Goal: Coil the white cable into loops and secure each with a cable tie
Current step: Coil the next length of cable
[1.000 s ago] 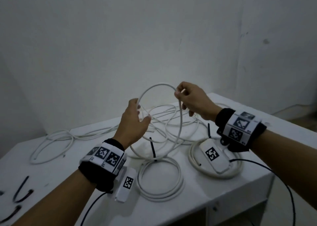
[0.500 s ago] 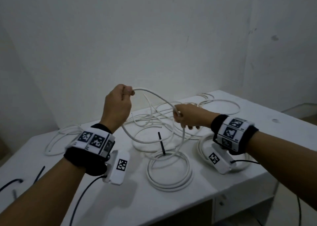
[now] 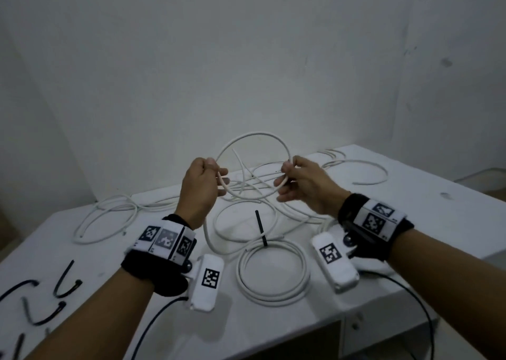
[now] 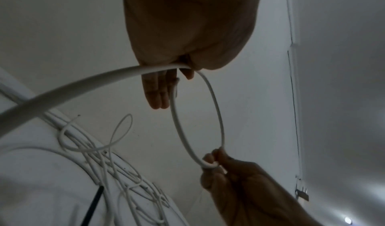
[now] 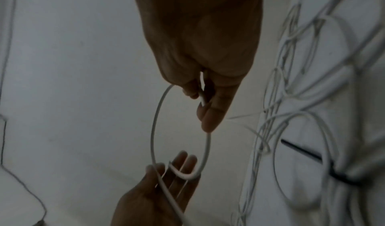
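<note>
Both hands are raised above the white surface (image 3: pixel 410 209) and hold one round loop of white cable (image 3: pixel 256 134) between them. The cable is smooth, thin and a little stiff, so the loop stands almost as a circle in the air. The left hand (image 3: pixel 201 187) has its fingers (image 4: pixel 155 89) curled round the left side of the loop, where the cable crosses itself. The right hand (image 3: pixel 306 186) pinches the right side with thumb and fingertips (image 4: pixel 210 158).

Below them, more white cable lies loose and tangled on the surface. Nearer to the person one finished coil (image 3: pixel 273 273) lies flat, a neat ring of several turns, closed with a black cable tie (image 3: pixel 260 227) whose tail sticks up. At the left edge some spare black ties (image 3: pixel 65 283) lie bent.
</note>
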The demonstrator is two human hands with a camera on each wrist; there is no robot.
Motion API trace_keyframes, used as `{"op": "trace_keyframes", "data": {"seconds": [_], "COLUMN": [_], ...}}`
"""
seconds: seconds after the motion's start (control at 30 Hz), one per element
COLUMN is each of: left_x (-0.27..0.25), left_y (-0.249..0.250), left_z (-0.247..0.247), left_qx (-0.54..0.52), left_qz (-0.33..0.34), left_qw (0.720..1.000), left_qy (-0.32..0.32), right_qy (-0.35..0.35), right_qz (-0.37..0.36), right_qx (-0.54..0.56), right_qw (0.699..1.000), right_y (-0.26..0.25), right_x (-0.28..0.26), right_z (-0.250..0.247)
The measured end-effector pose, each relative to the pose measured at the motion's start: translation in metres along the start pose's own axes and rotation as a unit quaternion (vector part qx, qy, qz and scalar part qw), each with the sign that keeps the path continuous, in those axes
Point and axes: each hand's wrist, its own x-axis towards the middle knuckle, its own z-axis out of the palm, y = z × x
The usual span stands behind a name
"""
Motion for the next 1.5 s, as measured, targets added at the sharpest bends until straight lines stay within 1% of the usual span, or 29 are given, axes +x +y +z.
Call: {"op": "trace_keyframes", "data": {"seconds": [0.03,0.1,0.17,0.23,0.33,0.4,0.47,0.5,0.53,0.6,0.63,0.67,0.7,0.73,0.77,0.8,0.83,0.9,0.93,0.97,1.07,1.2,1.27,1.33,1.37,1.4,1.43,1.47,1.5], "left_x": [-0.001,0.0,0.002,0.004,0.0,-0.002,-0.004,-0.005,-0.006,-0.007,-0.007,-0.007,-0.006,-0.005,-0.004,-0.003,-0.003,-0.003,-0.003,-0.003,-0.004,-0.012,-0.014,-0.015,-0.014,-0.013,-0.011,-0.008,-0.006], "left_y": [0.003,0.008,0.012,0.013,0.015,0.015,0.017,0.019,0.02,0.024,0.025,0.026,0.027,0.027,0.027,0.028,0.029,0.03,0.03,0.029,0.025,0.016,0.014,0.013,0.012,0.011,0.01,0.009,0.008], "left_z": [0.002,0.004,0.002,-0.003,-0.009,-0.009,-0.007,-0.005,-0.004,-0.001,-0.001,-0.001,-0.001,-0.001,-0.002,-0.002,-0.002,-0.001,-0.001,-0.001,-0.005,-0.008,-0.007,-0.006,-0.007,-0.008,-0.011,-0.014,-0.017], "left_qx": [-0.03,-0.072,-0.075,-0.057,-0.02,0.005,0.009,0.002,-0.009,-0.035,-0.046,-0.054,-0.061,-0.067,-0.073,-0.083,-0.095,-0.115,-0.12,-0.119,-0.102,-0.099,-0.088,-0.068,-0.058,-0.05,-0.045,-0.039,-0.034], "left_qz": [-0.003,0.004,0.014,0.021,0.024,0.022,0.021,0.018,0.014,0.004,0.001,0.001,0.001,-0.001,-0.005,-0.009,-0.012,-0.018,-0.018,-0.013,0.004,-0.007,0.006,0.026,0.035,0.041,0.043,0.043,0.042], "left_qw": [0.999,0.997,0.996,0.997,0.999,0.997,0.995,0.994,0.994,0.993,0.993,0.993,0.993,0.993,0.993,0.992,0.991,0.989,0.988,0.989,0.993,0.992,0.993,0.995,0.996,0.996,0.997,0.997,0.998], "left_qy": [0.008,0.033,0.055,0.045,-0.027,-0.069,-0.096,-0.105,-0.109,-0.111,-0.108,-0.104,-0.101,-0.099,-0.096,-0.094,-0.094,-0.094,-0.092,-0.086,-0.064,-0.075,-0.079,-0.073,-0.066,-0.057,-0.048,-0.044,-0.044], "right_qy": [-0.008,-0.059,-0.111,-0.117,-0.046,-0.067,-0.112,-0.11,-0.075,0.041,0.072,0.065,0.027,-0.021,-0.068,-0.101,-0.122,-0.133,-0.132,-0.134,-0.118,-0.115,-0.103,-0.098,-0.105,-0.117,-0.119,-0.097,-0.052], "right_qz": [0.017,0.058,0.07,0.024,-0.092,-0.122,-0.128,-0.154,-0.218,-0.4,-0.448,-0.446,-0.398,-0.322,-0.243,-0.197,-0.178,-0.188,-0.197,-0.198,-0.181,-0.162,-0.126,-0.106,-0.113,-0.139,-0.18,-0.23,-0.281], "right_qx": [0.03,0.045,-0.029,-0.153,-0.308,-0.361,-0.424,-0.46,-0.497,-0.507,-0.492,-0.492,-0.508,-0.54,-0.571,-0.59,-0.605,-0.615,-0.601,-0.575,-0.459,-0.38,-0.309,-0.275,-0.306,-0.376,-0.457,-0.524,-0.563], "right_qw": [0.999,0.996,0.991,0.981,0.946,0.922,0.889,0.867,0.836,0.763,0.743,0.745,0.763,0.777,0.781,0.776,0.766,0.755,0.763,0.783,0.862,0.903,0.937,0.95,0.939,0.909,0.863,0.815,0.776], "right_y": [0.005,0.013,0.017,0.01,-0.018,-0.038,-0.048,-0.048,-0.046,-0.037,-0.034,-0.029,-0.024,-0.018,-0.011,-0.004,0.003,0.012,0.016,0.019,0.015,0.006,0.007,0.009,0.01,0.01,0.01,0.009,0.006], "right_x": [-0.004,-0.012,-0.017,-0.015,-0.006,-0.003,0.0,0.0,0.0,-0.007,-0.014,-0.02,-0.026,-0.032,-0.036,-0.037,-0.037,-0.036,-0.034,-0.032,-0.03,-0.03,-0.028,-0.026,-0.027,-0.028,-0.03,-0.032,-0.033], "right_z": [0.008,0.019,0.021,0.017,0.013,0.018,0.027,0.032,0.036,0.042,0.047,0.051,0.055,0.059,0.062,0.065,0.067,0.074,0.076,0.077,0.079,0.086,0.09,0.092,0.094,0.095,0.095,0.094,0.091]}}
